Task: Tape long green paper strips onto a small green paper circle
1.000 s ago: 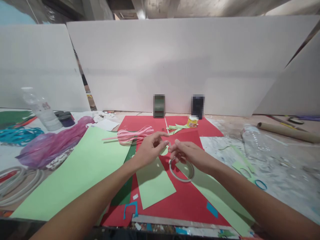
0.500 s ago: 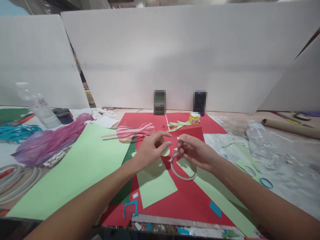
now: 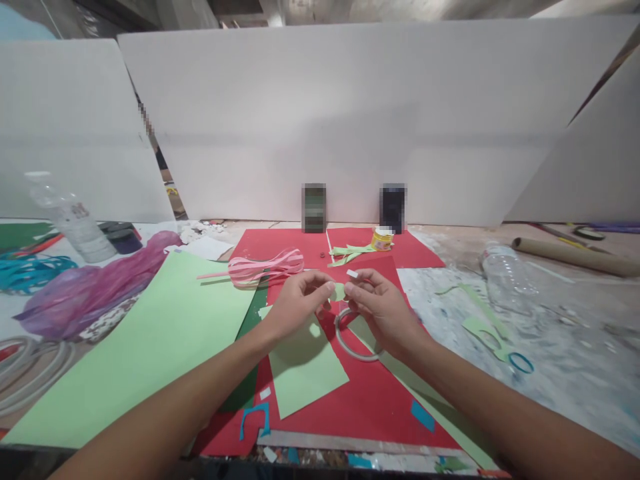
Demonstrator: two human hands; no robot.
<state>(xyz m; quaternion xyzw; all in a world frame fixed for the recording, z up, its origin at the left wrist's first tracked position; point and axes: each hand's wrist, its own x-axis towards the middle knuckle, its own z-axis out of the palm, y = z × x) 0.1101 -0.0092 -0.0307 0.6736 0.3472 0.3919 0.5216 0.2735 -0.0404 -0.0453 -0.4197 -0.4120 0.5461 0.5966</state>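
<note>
Between my hands is a small, rounded green paper piece (image 3: 339,291). My left hand (image 3: 300,300) pinches its left edge between thumb and fingers. My right hand (image 3: 387,307) is closed, with a small white piece (image 3: 352,273) sticking out at the fingertips. Its thumb meets the right edge of the green piece. Just below the right hand is a pale ring (image 3: 345,343), partly covered by the hand. Under the hands lie a light green paper sheet (image 3: 307,370) and red paper (image 3: 370,400).
A large green sheet (image 3: 145,333) lies left, below a pink ribbon bundle (image 3: 265,267). Farther back stand a yellow tape roll (image 3: 383,239) and two blurred upright devices. Plastic bottles (image 3: 83,223) stand or lie on both sides. Cut green scraps (image 3: 485,333) and a cardboard tube (image 3: 570,257) are right.
My hands have come closer together, and the green paper piece is now between their fingertips. The view has shifted slightly.
</note>
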